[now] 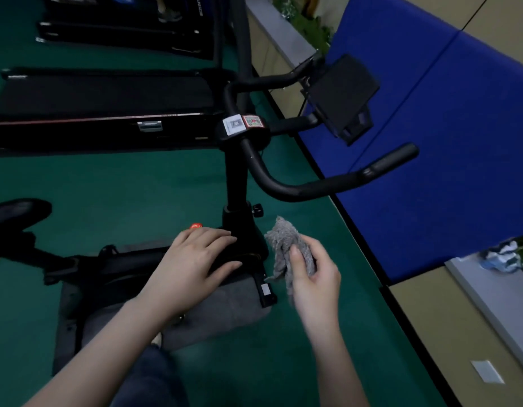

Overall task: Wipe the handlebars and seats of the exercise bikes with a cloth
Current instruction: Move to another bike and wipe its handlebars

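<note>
My right hand [311, 277] has its grip closed on the cloth [286, 248], off the handlebars [313, 188]; left hand [195, 259] open on frame. Wiping looks pending.

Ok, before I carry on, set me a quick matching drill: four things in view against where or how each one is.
Things:
1. cloth
2. left hand
3. near handlebar
4. seat

States:
A. at the left edge of view, untouched
B. flat on the bike frame
C. bunched in the right hand
D. free, above the cloth in the picture

Pairs: 1-C, 2-B, 3-D, 4-A
</note>
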The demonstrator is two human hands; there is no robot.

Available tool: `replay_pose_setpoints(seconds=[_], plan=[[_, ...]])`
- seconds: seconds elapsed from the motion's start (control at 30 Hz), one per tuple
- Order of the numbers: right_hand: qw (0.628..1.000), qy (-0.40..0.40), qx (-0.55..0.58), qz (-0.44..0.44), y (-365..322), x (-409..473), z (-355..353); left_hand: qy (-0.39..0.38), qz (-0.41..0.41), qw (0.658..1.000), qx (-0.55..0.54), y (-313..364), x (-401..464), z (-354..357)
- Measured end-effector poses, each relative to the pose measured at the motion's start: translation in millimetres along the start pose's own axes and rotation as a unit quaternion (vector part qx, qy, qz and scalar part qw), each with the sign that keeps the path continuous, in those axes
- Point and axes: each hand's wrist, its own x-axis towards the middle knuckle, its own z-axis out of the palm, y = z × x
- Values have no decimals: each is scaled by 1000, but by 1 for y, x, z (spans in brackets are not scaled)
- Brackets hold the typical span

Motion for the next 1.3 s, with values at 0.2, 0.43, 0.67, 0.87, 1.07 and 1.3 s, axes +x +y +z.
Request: replay_pose_setpoints(seconds=[0.2,0.43,0.67,0.87,1.07,1.3], plan=[[999,51,-5,13,-44,14,93,1,32,999,-20,-86,38,-39],[983,179,-44,9,-73,25,131,-6,101,993,-54,-126,93,-59],[951,259,-156,-62,-91,68,120,-3,130,988,-79,-123,134,-54],[943,190,-252,-105,-94,138,120,26,121,988,-89,-121,159,-46],[916,61,-379,-119,-81,169,133,96,114,985,-89,-121,184,-38],[928,67,-351,-109,-73,142,115,126,148,976,-99,-119,218,-36]])
